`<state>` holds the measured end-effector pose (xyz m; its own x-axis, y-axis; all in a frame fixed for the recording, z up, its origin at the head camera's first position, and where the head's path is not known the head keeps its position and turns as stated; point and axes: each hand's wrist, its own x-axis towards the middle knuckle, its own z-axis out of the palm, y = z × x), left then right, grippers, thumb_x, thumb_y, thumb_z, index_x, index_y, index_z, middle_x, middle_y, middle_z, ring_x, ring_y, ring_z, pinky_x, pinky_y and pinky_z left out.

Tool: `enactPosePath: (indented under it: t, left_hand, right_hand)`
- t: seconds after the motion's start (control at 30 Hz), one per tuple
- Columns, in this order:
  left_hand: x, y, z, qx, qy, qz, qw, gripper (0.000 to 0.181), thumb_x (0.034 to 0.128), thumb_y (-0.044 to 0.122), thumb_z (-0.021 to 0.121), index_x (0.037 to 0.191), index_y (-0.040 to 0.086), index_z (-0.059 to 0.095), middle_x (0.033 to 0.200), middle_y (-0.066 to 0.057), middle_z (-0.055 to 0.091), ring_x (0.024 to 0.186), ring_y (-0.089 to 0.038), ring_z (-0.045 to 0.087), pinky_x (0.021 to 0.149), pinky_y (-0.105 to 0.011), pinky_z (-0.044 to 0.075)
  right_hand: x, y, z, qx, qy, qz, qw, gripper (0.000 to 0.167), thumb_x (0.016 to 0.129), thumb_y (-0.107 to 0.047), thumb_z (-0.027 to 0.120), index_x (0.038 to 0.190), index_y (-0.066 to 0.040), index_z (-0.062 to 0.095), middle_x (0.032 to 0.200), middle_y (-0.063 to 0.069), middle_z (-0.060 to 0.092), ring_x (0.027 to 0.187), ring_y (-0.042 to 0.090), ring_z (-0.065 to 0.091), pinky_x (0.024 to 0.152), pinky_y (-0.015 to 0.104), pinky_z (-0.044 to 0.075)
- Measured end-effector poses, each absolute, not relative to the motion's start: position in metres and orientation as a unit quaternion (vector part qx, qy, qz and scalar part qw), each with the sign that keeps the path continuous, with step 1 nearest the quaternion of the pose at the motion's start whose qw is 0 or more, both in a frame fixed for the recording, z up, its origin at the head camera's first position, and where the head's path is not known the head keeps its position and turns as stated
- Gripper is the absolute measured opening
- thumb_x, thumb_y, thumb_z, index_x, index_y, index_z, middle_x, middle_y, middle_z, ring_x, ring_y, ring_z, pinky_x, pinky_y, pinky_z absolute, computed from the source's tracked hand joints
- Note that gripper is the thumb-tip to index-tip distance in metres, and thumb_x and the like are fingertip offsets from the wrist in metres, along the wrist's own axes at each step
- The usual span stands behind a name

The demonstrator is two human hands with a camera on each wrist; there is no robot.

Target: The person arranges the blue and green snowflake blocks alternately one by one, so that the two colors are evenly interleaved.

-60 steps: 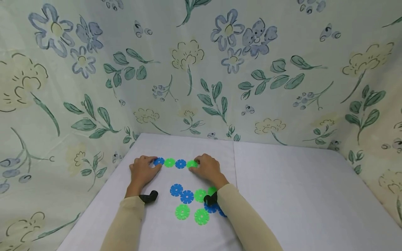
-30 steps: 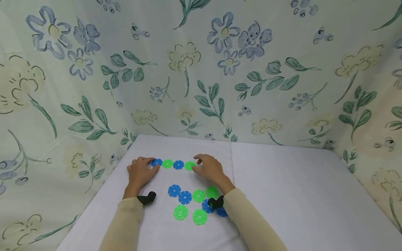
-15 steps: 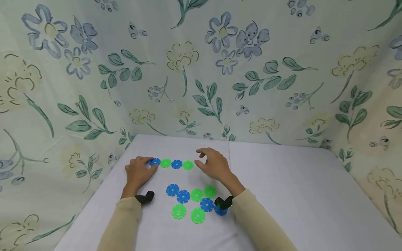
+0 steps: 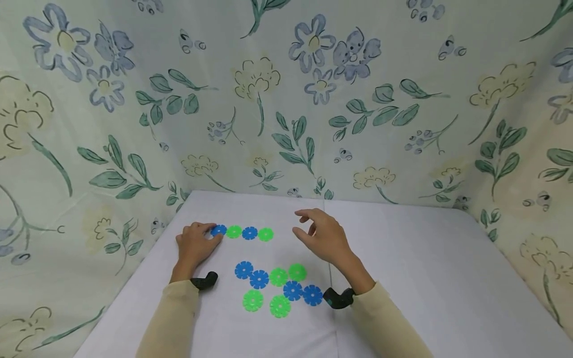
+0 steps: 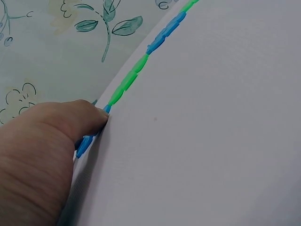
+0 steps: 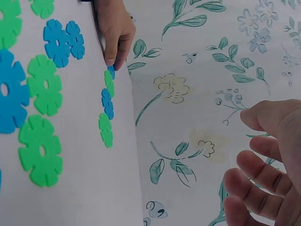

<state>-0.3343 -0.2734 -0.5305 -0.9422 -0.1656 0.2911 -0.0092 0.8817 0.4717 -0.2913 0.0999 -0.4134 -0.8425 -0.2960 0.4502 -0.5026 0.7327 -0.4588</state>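
Four-colour guesswork aside, a row of blue and green notched flower-shaped discs lies at the back left of the table, end to end. My left hand (image 4: 195, 244) holds the blue disc (image 4: 219, 230) at the row's left end between thumb and fingers. In the left wrist view the thumb (image 5: 89, 117) covers part of that disc. Right of it come a green disc (image 4: 234, 231), a blue disc (image 4: 249, 233) and a green disc (image 4: 266, 234). My right hand (image 4: 327, 237) hovers to the right of the row, fingers loosely bent, holding nothing.
Several loose discs lie nearer the front, among them a blue disc (image 4: 243, 270), a green disc (image 4: 252, 301) and a blue disc (image 4: 313, 295) near the right wrist camera (image 4: 338, 298). White cloth covers the table (image 4: 403, 263). A floral curtain (image 4: 277, 99) hangs behind.
My right hand has let go of the green disc at the row's right end and moved away to the right. My left hand stays on the blue disc.
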Motion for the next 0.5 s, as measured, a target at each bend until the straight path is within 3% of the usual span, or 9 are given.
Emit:
enactPosePath:
  t: [0.27,0.5]
  left_hand:
    - [-0.334,-0.275,-0.534,0.048,-0.957,-0.235,0.162,0.049,0.0897,0.047,0.068,0.130,0.019,0.067,0.127,-0.018,0.061,0.116,-0.038,0.050,0.090,-0.055,0.030]
    - [-0.335,-0.274,-0.532,0.042,-0.956,-0.240,0.163,0.048,0.0902,0.047,0.068,0.130,0.020,0.067,0.127,-0.017,0.061,0.115,-0.037,0.050,0.089,-0.055,0.029]
  right_hand:
    - [-0.276,0.120,-0.412,0.215,-0.916,0.273,0.199,0.041,0.089,-0.035,0.075,0.127,-0.022,0.068,0.107,-0.003,0.071,0.071,0.008,0.061,0.057,0.022,0.046]
    - [-0.264,0.132,-0.418,0.208,-0.924,0.261,0.187,0.041,0.088,-0.037,0.076,0.126,-0.024,0.068,0.106,-0.005,0.070,0.071,0.008,0.060,0.057,0.021,0.046]
